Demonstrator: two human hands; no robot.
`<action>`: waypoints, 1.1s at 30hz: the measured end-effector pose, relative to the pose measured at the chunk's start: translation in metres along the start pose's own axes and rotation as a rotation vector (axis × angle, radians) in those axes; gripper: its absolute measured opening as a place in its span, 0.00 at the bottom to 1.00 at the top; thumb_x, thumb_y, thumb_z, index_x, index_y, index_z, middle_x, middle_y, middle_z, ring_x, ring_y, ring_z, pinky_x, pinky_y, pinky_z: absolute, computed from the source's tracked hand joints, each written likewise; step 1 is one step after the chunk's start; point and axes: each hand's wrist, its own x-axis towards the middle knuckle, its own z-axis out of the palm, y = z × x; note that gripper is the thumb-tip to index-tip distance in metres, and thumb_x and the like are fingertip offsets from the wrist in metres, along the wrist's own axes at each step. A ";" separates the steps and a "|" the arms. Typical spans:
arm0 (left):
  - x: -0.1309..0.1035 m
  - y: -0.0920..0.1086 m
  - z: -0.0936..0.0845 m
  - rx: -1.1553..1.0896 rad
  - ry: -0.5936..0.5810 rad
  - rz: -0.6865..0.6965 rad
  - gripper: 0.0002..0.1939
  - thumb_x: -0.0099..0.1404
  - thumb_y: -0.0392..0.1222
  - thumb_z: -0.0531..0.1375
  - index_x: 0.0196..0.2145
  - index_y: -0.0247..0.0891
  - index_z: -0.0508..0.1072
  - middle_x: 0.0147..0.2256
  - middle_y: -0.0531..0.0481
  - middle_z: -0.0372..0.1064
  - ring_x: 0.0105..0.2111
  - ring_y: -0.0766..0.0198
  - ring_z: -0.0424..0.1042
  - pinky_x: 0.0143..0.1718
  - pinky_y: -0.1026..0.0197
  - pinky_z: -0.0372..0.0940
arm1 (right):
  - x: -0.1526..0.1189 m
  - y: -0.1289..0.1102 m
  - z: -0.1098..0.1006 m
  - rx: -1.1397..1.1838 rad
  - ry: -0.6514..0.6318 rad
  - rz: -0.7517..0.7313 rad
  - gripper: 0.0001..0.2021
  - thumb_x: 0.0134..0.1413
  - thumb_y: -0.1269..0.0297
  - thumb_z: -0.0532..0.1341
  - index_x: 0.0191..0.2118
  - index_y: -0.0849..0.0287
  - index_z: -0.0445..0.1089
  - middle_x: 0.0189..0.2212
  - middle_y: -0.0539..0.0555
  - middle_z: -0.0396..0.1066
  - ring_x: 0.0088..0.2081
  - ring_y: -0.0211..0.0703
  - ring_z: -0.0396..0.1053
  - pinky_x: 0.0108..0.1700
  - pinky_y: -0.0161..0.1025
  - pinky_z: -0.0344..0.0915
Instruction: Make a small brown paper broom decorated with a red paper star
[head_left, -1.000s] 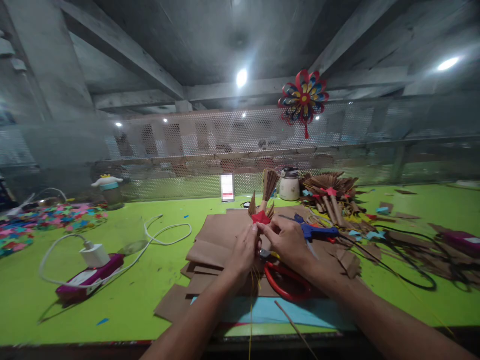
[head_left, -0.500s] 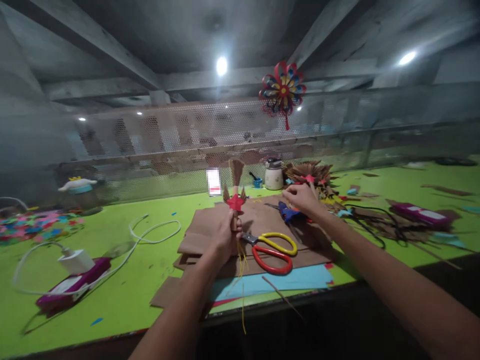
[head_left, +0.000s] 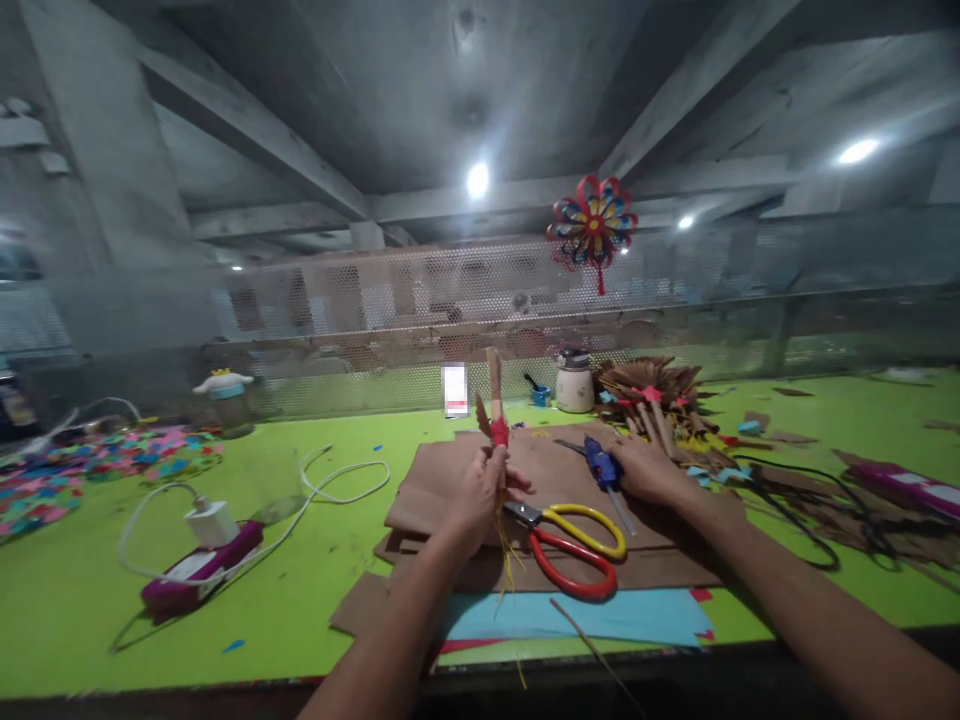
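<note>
In the head view, our left hand [head_left: 472,492] is clenched around the small brown paper broom with a red star on its stem [head_left: 496,420], holding it upright above the stack of brown paper sheets [head_left: 435,480] in the middle of the bright green counter [head_left: 300,560]. Our right hand [head_left: 651,470] lies to the right, its fingers closing on the blue hot-glue gun [head_left: 602,466]; we cannot tell whether the grip is complete. Red-and-yellow scissors [head_left: 574,545] lie just near of both hands, on the brown sheets, with a light blue paper sheet [head_left: 600,615] nearer still. A pile of finished brown brooms [head_left: 652,390] sits far right.

To do this well, we judge that we should keep the broom steady and vertical with the star facing us, take the glue gun by its handle away from the nozzle, and mind the black cable [head_left: 787,500] trailing right.
</note>
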 end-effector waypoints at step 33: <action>0.004 -0.009 -0.003 0.055 0.112 -0.079 0.17 0.52 0.51 0.60 0.28 0.36 0.59 0.20 0.54 0.64 0.17 0.75 0.58 0.19 0.71 0.51 | -0.016 -0.088 -0.057 0.572 -0.264 -0.191 0.18 0.58 0.54 0.48 0.31 0.60 0.68 0.28 0.55 0.71 0.30 0.41 0.67 0.32 0.35 0.63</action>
